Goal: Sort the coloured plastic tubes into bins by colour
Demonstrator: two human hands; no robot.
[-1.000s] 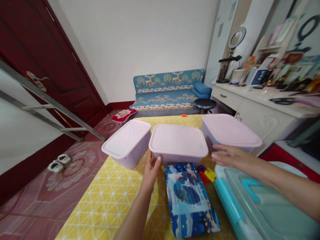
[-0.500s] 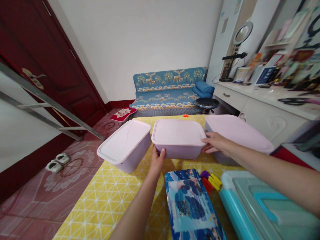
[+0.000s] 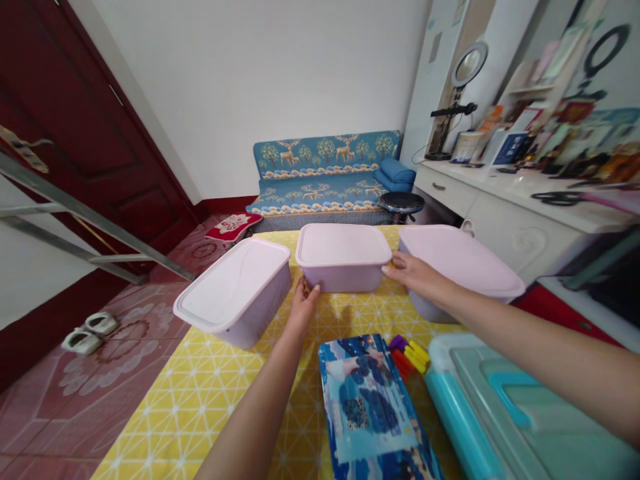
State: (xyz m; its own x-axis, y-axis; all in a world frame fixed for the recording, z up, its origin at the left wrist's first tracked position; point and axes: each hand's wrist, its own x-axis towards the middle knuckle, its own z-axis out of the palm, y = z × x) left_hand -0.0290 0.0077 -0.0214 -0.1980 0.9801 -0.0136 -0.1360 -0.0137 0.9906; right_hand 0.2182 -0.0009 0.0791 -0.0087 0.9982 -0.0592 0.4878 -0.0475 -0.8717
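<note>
A lidded pale purple storage box point(image 3: 344, 277) stands in the middle of the table, between my two hands. The fingers of my left hand point(image 3: 305, 303) grip its near left corner, thumb on the front wall. At its right end my right hand point(image 3: 407, 272) holds the side just under the lid rim, some fingertips hidden. A second such box point(image 3: 235, 287) sits angled on the left. The third box point(image 3: 455, 263) stands to the right, partly behind my right forearm.
On the yellow patterned tablecloth point(image 3: 165, 413) lie a blue printed box point(image 3: 373, 407), red, yellow and purple pieces point(image 3: 409, 355) and a teal lidded bin point(image 3: 530, 400). A blue sofa point(image 3: 325, 173) and black stool point(image 3: 401, 201) stand beyond; a ladder point(image 3: 100, 207) leans left.
The middle storage box has moved away from me across the table with both hands on it, back toward the far edge. The camera view has shifted slightly right.
</note>
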